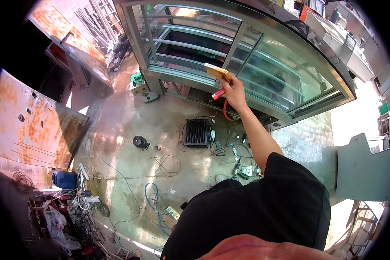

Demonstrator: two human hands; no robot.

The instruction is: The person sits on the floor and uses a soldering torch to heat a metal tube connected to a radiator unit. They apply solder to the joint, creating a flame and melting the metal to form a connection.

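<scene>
My right hand [235,92] is raised in front of the glass-sided metal cabinet [238,47], its fingers closed round a flat yellow slab-like thing [216,71] whose kind I cannot make out. Below the fingers sticks out a short red piece [219,94] with a pale end; whether it is separate from the yellow thing is unclear. Under the wrist, a curved orange hose [226,110] hangs by the cabinet's lower edge. My left hand does not show; the black shirt [247,212] covers that side.
On the floor lie a black finned unit [196,133], a round black compressor-like part [140,141], loose wires, a blue hose [148,197] and a power strip [173,212]. A blue drum [65,179] and scrap stand left, below a rusty panel [37,121]. A grey panel [364,171] stands right.
</scene>
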